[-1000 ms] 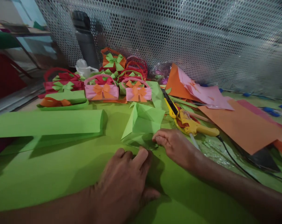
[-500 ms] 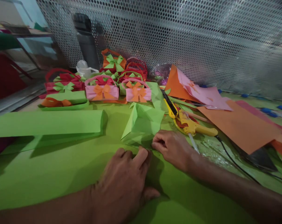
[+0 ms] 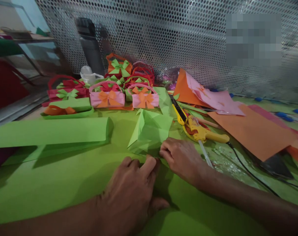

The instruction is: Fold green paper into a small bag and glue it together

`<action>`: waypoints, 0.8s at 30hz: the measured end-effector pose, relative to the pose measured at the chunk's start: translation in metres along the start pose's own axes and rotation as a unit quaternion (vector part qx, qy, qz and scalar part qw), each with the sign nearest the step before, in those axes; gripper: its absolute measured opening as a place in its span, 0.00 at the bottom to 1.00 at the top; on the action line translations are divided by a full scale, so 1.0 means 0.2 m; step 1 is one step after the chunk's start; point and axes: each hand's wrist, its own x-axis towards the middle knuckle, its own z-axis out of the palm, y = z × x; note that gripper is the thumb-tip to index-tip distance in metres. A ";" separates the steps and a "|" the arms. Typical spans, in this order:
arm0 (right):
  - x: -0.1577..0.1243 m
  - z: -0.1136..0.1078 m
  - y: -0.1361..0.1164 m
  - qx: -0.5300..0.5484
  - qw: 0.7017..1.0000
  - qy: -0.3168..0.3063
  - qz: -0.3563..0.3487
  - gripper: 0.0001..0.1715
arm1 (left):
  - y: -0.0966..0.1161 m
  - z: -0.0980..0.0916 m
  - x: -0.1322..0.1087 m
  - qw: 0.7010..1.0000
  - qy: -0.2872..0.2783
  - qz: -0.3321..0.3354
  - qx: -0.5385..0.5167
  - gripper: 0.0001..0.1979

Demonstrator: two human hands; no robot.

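Observation:
A partly folded green paper point(image 3: 151, 132), its sides standing up and open on top, rests on the green-covered table. My left hand point(image 3: 131, 190) lies at its near edge, fingers bent and pressed down, the index fingertip on the paper and the thumb out on the table. At the near right corner, my right hand point(image 3: 180, 157) is closed in a pinch on the same paper. Both sets of fingertips are close together and partly hidden. Just beyond my right hand lie a yellow glue gun point(image 3: 200, 131) and a yellow-and-black utility knife point(image 3: 179, 111).
Several small paper bags with bows, such as a pink bag point(image 3: 107, 99), stand at the back. A folded green sheet point(image 3: 50, 131) lies left. Orange paper point(image 3: 254, 131) and a cable point(image 3: 247, 170) occupy the right. A dark bottle point(image 3: 91, 49) stands before perforated metal point(image 3: 163, 32).
The camera view has shifted slightly. Both hands stay at the near edge of the green paper, with hardly any movement of the fingers.

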 end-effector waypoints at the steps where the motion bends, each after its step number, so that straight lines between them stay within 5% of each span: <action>1: 0.00 0.00 0.00 0.004 1.000 0.002 0.001 0.08 | 0.00 0.00 0.00 1.000 0.001 -0.003 -0.002 0.27; 18: 0.11 -0.02 0.08 0.091 0.995 -0.042 0.014 0.06 | 0.00 0.02 -0.01 0.998 0.063 -0.007 0.021 0.25; 24: 0.13 -0.04 0.09 0.115 0.991 -0.066 0.005 0.03 | -0.01 -0.02 -0.02 0.999 0.037 0.001 -0.005 0.21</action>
